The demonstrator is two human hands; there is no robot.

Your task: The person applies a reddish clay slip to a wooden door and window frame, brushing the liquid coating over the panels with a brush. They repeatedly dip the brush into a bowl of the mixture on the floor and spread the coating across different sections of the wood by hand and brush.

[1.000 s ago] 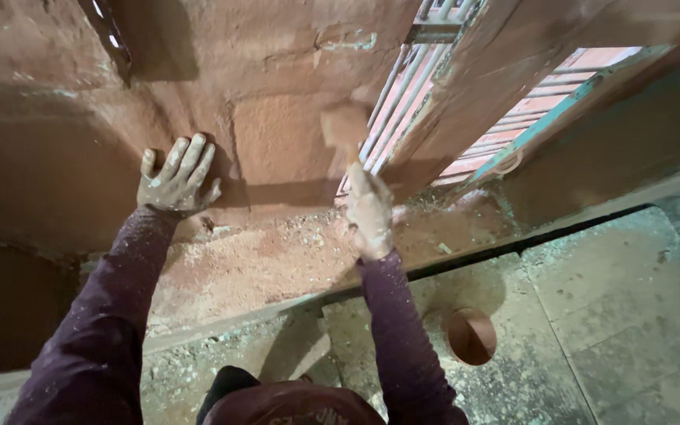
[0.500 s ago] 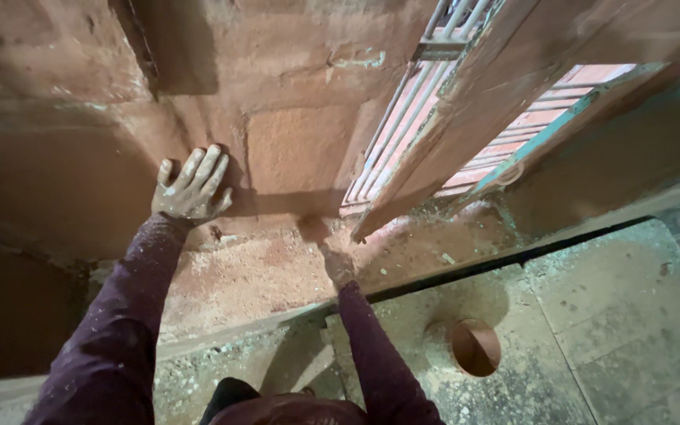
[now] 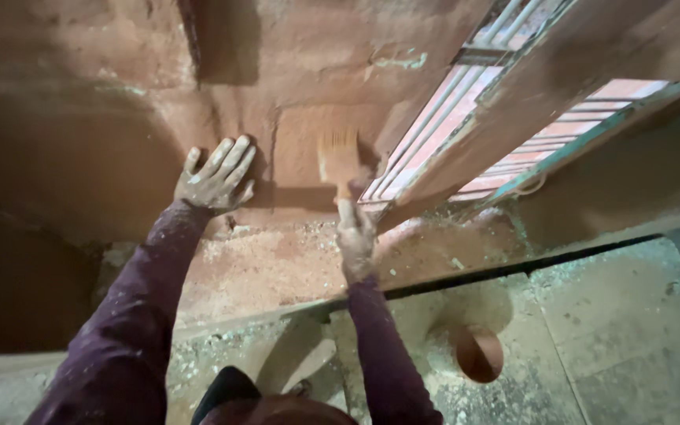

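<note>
Reddish-brown plastered wall [image 3: 119, 102] is seen from above, meeting a rubble-strewn ledge [image 3: 261, 267]; the left hand [image 3: 215, 175] is pressed flat against the wall, fingers spread wide; the right hand [image 3: 354, 236] is closed round the handle of a wide, flat, pale-bristled brush [image 3: 338, 157], whose blurred bristles are laid on the wall beside a barred metal window grille [image 3: 442, 110]; a round orange-brown pipe opening [image 3: 477, 354] is set in the grey concrete floor [image 3: 615, 330], near the ledge's edge.

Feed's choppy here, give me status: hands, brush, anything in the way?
Left hand flat on wall. Right hand shut on brush, bristles on wall. Window grille close beside brush.
</note>
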